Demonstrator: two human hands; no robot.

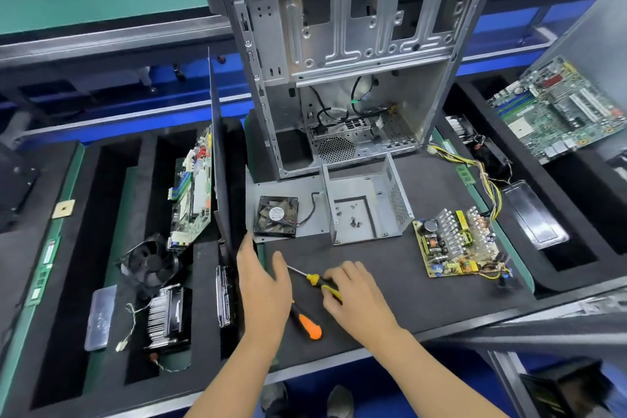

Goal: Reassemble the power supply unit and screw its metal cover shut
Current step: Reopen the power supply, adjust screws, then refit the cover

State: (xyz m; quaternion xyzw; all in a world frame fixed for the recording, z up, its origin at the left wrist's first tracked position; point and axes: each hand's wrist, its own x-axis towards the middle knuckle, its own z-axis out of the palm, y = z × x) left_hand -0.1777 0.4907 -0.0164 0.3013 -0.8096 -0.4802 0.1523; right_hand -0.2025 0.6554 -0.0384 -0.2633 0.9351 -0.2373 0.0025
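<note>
Fan (276,216) left of housing (364,207); circuit board (458,244) right.

Single head-worn wide-angle view — looks forward and down over black work mat (390,268), close above both forearms. Open computer case (346,54) stands straight ahead, foam trays at both edges — strong barrel distortion.

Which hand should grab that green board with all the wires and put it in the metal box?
Probably the right hand. The power supply board lies on its side of the mat, right of the open metal housing. It would first have to let go of the yellow screwdriver. The left hand is farther away.
</note>
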